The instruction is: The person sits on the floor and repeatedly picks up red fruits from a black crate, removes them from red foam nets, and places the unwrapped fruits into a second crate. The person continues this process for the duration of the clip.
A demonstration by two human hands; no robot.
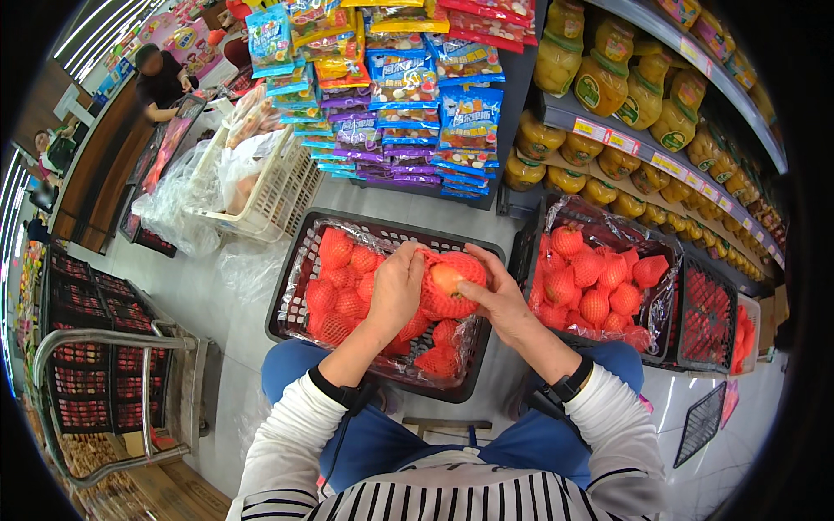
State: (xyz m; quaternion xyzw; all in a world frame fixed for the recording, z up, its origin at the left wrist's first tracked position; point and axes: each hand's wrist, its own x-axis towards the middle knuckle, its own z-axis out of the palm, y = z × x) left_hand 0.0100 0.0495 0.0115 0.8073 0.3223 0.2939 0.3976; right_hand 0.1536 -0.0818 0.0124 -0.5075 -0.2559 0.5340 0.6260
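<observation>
Above the near crate, both of my hands are on a round yellow-pink fruit in a red foam net sleeve. My left hand pinches the sleeve's left edge. My right hand wraps the other side, its thumb lying across the bare part of the fruit. Beneath them a black plastic crate, lined with clear film, holds several more fruits in red nets. My forearms hide part of that crate.
At the right stands a second lined black crate of netted fruit. Shelves of jarred fruit rise behind it. Bagged sweets hang ahead. Left are a cream basket, a metal trolley and stacked crates. A person works beyond.
</observation>
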